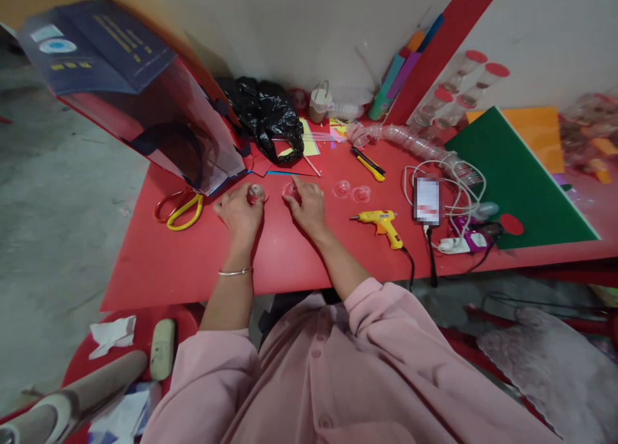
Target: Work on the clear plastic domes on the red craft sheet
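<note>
Here, our left hand (243, 211) pinches a clear round plastic piece (256, 191). Our right hand (308, 206) grips another piece (290, 190) at its fingertips.

The counter (290, 254) is red, the small plastic pieces (361, 194) clear, the glue gun (379, 217) yellow with an orange trigger (381, 229), the plastic bag (270, 112) black, the sleeves (207, 367) plain pink

The red tabletop (290, 257) carried scissors (199, 209) near its left edge, a black bag (265, 112) by its far edge, a yellow glue gun (383, 222) toward its near edge, and, between those edges, two clear plastic pieces (361, 194).
</note>
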Demonstrator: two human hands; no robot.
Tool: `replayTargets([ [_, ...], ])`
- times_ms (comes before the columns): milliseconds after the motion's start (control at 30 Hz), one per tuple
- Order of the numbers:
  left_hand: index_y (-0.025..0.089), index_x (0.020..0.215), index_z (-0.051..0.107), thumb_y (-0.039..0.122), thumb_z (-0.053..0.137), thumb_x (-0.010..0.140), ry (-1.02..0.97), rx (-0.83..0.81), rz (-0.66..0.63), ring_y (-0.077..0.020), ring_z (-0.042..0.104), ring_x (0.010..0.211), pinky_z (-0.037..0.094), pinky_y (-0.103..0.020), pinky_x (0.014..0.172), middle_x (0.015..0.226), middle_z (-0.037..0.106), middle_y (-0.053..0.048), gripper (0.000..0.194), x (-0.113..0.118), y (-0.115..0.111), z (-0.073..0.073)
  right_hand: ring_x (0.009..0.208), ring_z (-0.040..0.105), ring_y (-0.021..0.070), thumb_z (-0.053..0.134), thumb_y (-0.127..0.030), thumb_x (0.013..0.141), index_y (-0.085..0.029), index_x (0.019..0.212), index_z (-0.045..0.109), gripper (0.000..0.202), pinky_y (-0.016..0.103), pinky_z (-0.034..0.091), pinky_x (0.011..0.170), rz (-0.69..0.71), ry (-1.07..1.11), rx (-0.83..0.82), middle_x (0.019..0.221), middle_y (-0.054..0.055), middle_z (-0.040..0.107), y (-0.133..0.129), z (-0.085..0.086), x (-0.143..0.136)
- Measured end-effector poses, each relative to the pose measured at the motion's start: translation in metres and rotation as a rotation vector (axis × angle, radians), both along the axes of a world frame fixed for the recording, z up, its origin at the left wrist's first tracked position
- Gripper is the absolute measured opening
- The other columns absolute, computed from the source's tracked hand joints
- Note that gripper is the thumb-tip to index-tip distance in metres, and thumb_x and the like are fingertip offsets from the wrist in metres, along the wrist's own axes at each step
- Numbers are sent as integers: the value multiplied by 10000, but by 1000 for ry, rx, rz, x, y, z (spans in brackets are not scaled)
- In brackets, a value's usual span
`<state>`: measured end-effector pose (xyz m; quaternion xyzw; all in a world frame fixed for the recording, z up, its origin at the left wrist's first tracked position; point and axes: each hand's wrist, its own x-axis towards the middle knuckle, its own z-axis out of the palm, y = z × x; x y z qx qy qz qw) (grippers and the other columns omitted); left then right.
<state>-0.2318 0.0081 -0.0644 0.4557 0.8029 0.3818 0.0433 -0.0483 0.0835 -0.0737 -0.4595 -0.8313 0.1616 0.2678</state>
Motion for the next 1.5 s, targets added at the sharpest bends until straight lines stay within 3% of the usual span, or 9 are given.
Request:
replayTargets([
  [200, 158, 1236, 717, 328, 820, 878, -82, 57, 39, -348, 550, 1181, 239, -665, 1106, 1098, 739, -117, 410, -4, -5, -1, 1346, 569, 328, 477, -469, 1134, -271, 1746, 316, 662, 468, 429, 1140, -11, -42, -6, 1484, 122, 682, 0, 0, 2],
  [367, 186, 1160, 747, 318, 803, 887, -42, 7, -16, -354, 577, 1166, 281, -642, 1087, 1085, 766, -117, 308, 7, -3, 0, 1304, 580, 333, 507, -414, 1126, -238, 1733, 348, 652, 465, 436, 1108, -10, -32, -1, 1396, 137, 720, 4, -3, 1],
  [467, 246, 1161, 746, 338, 798, 866, -23, -36, -36, -398, 600, 1233, 302, -634, 1108, 1174, 781, -122, 314, 13, -3, 1, 1277, 596, 335, 532, -370, 1107, -228, 1744, 314, 688, 476, 445, 1099, -7, -16, -7, 1386, 143, 722, 5, -3, 2],
  [667, 271, 1361, 687, 355, 798, 830, 8, -37, -46, -443, 575, 1352, 325, -649, 1138, 1409, 737, -150, 549, 16, -3, -2, 1289, 600, 355, 562, -411, 1080, -209, 1773, 198, 808, 498, 443, 1122, -8, -32, -7, 1438, 158, 692, 3, -4, 7],
  [1033, 262, 1352, 715, 345, 687, 945, 95, -153, 3, -367, 610, 1350, 276, -596, 1217, 1338, 769, -128, 416, 16, 1, 1, 1246, 640, 338, 572, -522, 1089, -257, 1751, 285, 768, 491, 485, 1088, -16, 83, 21, 1416, 126, 728, 3, -7, 4],
  [1167, 250, 1358, 717, 324, 709, 924, 82, -69, -10, -405, 597, 1361, 285, -647, 1206, 1354, 759, -145, 440, 14, 1, -1, 1242, 653, 346, 565, -547, 1082, -269, 1746, 304, 765, 512, 491, 1089, 3, 103, 12, 1426, 130, 728, 2, -6, 3],
  [1267, 246, 1349, 716, 320, 704, 926, 57, 104, -46, -390, 585, 1384, 335, -631, 1209, 1427, 718, -147, 429, 16, 2, -2, 1239, 660, 343, 564, -558, 1079, -280, 1739, 317, 758, 514, 494, 1091, 17, 126, 16, 1420, 124, 734, 1, -6, 4],
  [1400, 242, 1257, 738, 382, 719, 948, -40, 361, -190, -310, 665, 1253, 480, -522, 1147, 1294, 753, -115, 339, 27, 2, -3, 1220, 663, 324, 552, -552, 1088, -279, 1744, 305, 752, 495, 497, 1089, 41, 140, 50, 1421, 125, 731, -1, -7, 5],
  [1500, 239, 1244, 734, 421, 768, 930, -89, 366, -320, -300, 679, 1213, 508, -507, 1130, 1273, 751, -116, 365, 40, 3, -4, 1212, 654, 307, 529, -500, 1102, -282, 1751, 294, 724, 468, 495, 1082, 68, 129, 87, 1399, 115, 736, -3, -7, 6],
])
